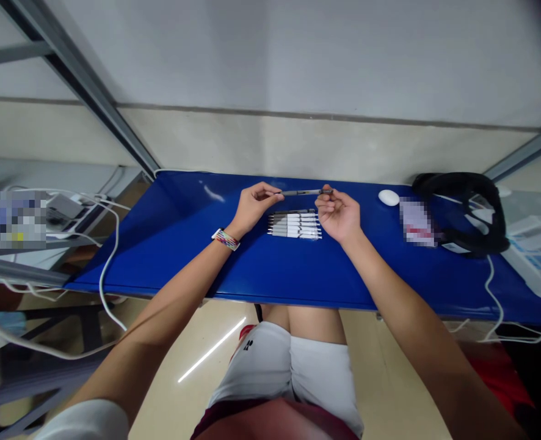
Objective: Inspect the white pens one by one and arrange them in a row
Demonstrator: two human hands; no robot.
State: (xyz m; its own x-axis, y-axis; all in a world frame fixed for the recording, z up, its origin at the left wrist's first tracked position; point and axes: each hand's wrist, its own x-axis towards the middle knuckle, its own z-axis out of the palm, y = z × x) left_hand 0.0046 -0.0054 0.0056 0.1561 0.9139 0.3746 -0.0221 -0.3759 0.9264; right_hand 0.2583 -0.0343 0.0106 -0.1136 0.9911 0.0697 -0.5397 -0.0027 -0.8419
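A slim pen (301,192) with a dark end is held level between my two hands, above the blue tabletop (179,244). My left hand (256,208) pinches its left end and wears a colourful band at the wrist. At the right end, the fingers of my right hand (339,212) are closed on the pen's dark part. Just below the held pen lies a row of several pens (294,225), side by side, mostly white with a darker one at the far edge.
Right of my hands are a white oval object (388,197), a blurred-out packet (417,223) and a black strap-like item (494,214). White cables (110,263) hang at the left edge. A wall stands behind the table, with metal posts at both sides.
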